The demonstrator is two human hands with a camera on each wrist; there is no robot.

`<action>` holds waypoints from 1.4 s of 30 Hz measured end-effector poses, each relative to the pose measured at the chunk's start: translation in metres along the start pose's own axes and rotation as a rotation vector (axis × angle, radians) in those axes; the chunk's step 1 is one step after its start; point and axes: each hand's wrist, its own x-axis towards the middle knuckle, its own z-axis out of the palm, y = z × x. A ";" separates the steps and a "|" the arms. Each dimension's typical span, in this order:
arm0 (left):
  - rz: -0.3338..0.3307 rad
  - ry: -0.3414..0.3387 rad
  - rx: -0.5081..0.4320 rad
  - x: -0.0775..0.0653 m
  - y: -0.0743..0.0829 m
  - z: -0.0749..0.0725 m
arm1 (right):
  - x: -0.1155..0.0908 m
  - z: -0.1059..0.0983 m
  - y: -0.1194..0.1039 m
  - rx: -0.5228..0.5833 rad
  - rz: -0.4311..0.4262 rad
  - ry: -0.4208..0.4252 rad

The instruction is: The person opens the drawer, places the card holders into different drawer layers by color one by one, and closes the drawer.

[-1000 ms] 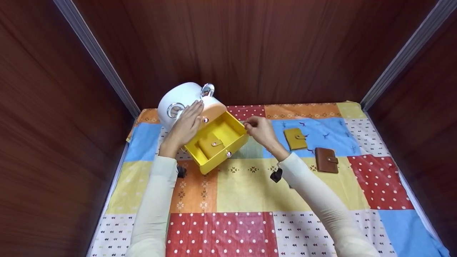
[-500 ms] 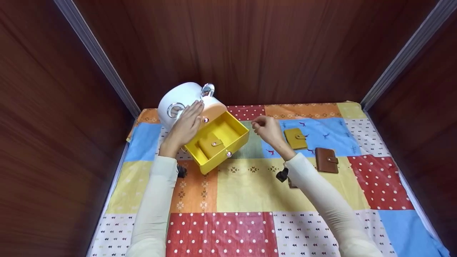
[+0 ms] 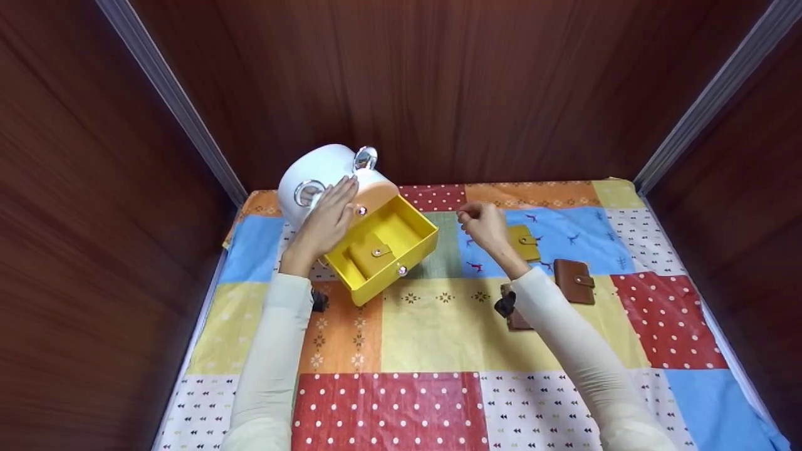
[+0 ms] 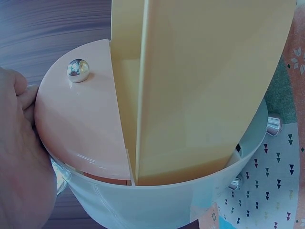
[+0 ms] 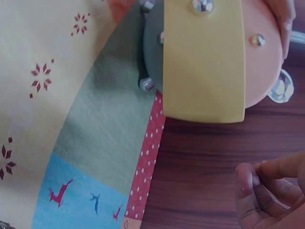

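My left hand [image 3: 327, 219] rests, fingers straight, on top of a white rounded drawer box [image 3: 316, 166] with shiny metal knobs. Its yellow drawer [image 3: 410, 257] is pulled out, and a mustard wallet [image 3: 363, 255] with a snap strap lies inside. From the left wrist, the hand shows against the pink top drawer front [image 4: 81, 114] with its round knob. Right of the open drawer, my right hand [image 3: 485, 228] hovers in the air, fingers curled and thumb meeting the index finger; nothing shows between them in the right wrist view. It partly covers another mustard wallet [image 3: 529, 244].
A brown wallet [image 3: 571, 282] lies on the patchwork cloth [image 3: 438, 338] at the right. Under the right forearm a darker brown wallet [image 3: 519, 322] is partly hidden. Dark wood panels [image 3: 438, 88] close off the back and both sides.
My right hand has moved right, away from the drawer's corner, uncovering the darker wallet and partly covering the mustard one. The left hand and the drawer box have stayed put.
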 end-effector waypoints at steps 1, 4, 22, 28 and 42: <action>-0.001 -0.001 0.002 0.000 0.000 0.000 | 0.000 -0.001 0.001 -0.004 0.001 0.003; -0.003 -0.001 0.001 -0.001 0.000 0.000 | 0.001 -0.004 0.004 -0.006 0.002 0.004; 0.012 0.009 -0.001 -0.001 -0.001 0.001 | 0.005 -0.022 0.027 -0.061 0.054 0.004; 0.016 0.007 -0.001 0.000 0.000 0.000 | 0.007 -0.031 0.037 -0.057 0.069 0.009; 0.013 0.003 0.000 0.001 0.001 -0.001 | 0.010 -0.040 0.057 -0.116 0.106 0.049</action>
